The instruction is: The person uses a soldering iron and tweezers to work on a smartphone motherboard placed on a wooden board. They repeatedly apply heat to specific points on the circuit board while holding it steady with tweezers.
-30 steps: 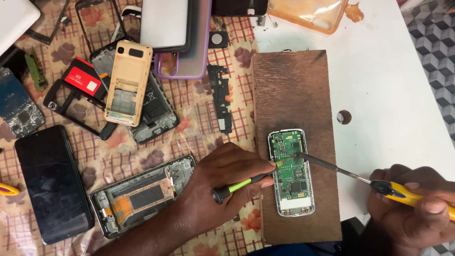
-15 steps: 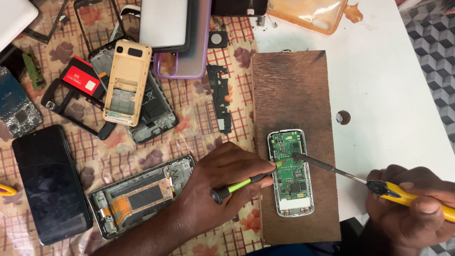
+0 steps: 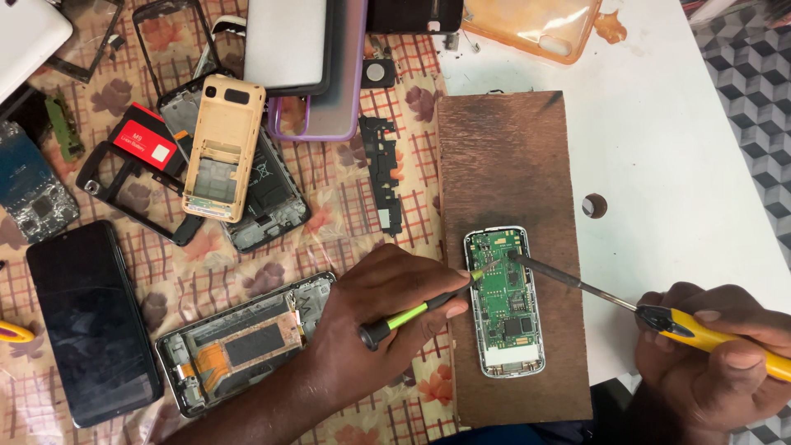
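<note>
A small opened phone with a bare green circuit board lies on a dark wooden board. My left hand grips a thin green-and-black tool whose tip touches the circuit board's upper left edge. My right hand is closed around a yellow-handled screwdriver; its long metal shaft reaches left and its tip rests on the upper part of the circuit board.
On a patterned cloth to the left lie a black smartphone, an opened phone frame, a beige phone shell, a red battery, cases and loose parts. A white table holds an orange case and a small dark disc.
The two tool tips have shifted only slightly on the circuit board; both hands stay in nearly the same place.
</note>
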